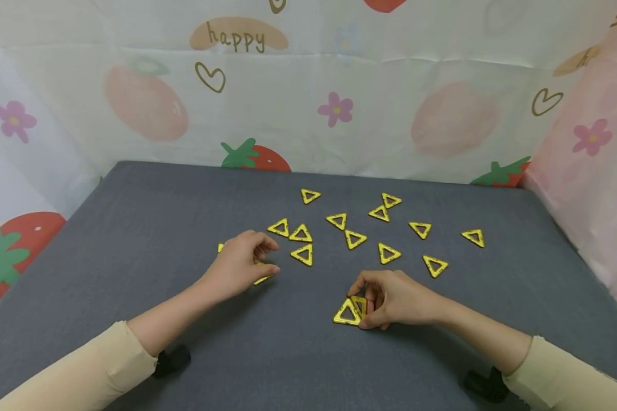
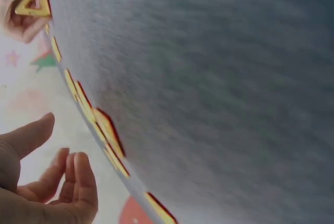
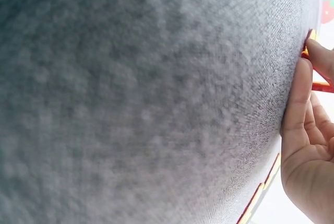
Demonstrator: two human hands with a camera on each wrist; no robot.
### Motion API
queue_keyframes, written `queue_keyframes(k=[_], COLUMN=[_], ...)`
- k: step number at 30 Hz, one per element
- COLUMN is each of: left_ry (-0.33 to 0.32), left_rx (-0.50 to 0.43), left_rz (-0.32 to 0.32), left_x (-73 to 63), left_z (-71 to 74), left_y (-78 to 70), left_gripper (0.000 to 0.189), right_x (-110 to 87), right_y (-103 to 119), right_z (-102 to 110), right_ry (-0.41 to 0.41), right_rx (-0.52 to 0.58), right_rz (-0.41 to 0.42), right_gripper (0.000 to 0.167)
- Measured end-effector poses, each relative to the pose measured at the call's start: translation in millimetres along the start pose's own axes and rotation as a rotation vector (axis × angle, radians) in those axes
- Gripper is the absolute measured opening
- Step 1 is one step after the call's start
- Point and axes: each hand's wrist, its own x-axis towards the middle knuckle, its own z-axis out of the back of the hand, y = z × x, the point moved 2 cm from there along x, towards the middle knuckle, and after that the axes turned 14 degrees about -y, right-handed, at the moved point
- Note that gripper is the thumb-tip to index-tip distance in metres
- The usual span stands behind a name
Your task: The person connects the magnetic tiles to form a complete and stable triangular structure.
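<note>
In the head view my right hand [image 1: 398, 299] pinches a yellow triangular magnetic tile [image 1: 345, 321] by its edge. A second yellow triangle [image 1: 363, 304] meets it at an angle, partly covered by the fingers. The left wrist view shows this held triangle [image 2: 34, 12] side-on, near the tabletop. My left hand [image 1: 243, 260] hovers over the table at the left, thumb and fingers apart around nothing. Under its thumb lies a flat yellow triangle [image 1: 262, 279], half hidden by the hand. Another tile [image 1: 220, 247] peeks out behind the left wrist.
Several hollow yellow triangles lie flat on the dark grey tabletop [image 1: 149, 228], including a close group [image 1: 301, 262] right of my left hand and one far-right tile [image 1: 481, 242]. A printed cloth [image 1: 298, 114] hangs behind the table and along its sides.
</note>
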Motion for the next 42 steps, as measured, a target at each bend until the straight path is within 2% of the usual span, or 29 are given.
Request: queue_keyframes(k=[6, 10, 16, 24, 42], left_ry=[0.000, 0.021, 0.059, 0.095, 0.079], left_rx=[0.069, 0.108, 0.101, 0.079, 0.057], left_rz=[0.036, 0.052, 0.079, 0.105, 0.108], left_x=[-1.9, -2.8, -3.1, -3.8, -4.0], left_z=[7.0, 7.3, 4.2, 2.4, 1.0], left_y=[17.8, 23.1, 26.3, 30.4, 29.5], left_gripper=[0.035, 0.039, 0.046, 0.044, 0.040], right_x=[-0.3, -0.5, 0.1, 0.2, 0.3], right_y=[0, 1, 1, 1, 0], right_z=[0, 0, 0, -1, 0], right_ry=[-0.002, -0.001, -0.003, -0.004, -0.003], right_rx=[0.003, 0.005, 0.005, 0.005, 0.009], right_rz=[0.007, 0.007, 0.004, 0.001, 0.016], right_gripper=[0.046, 0.046, 0.046, 0.047, 0.046])
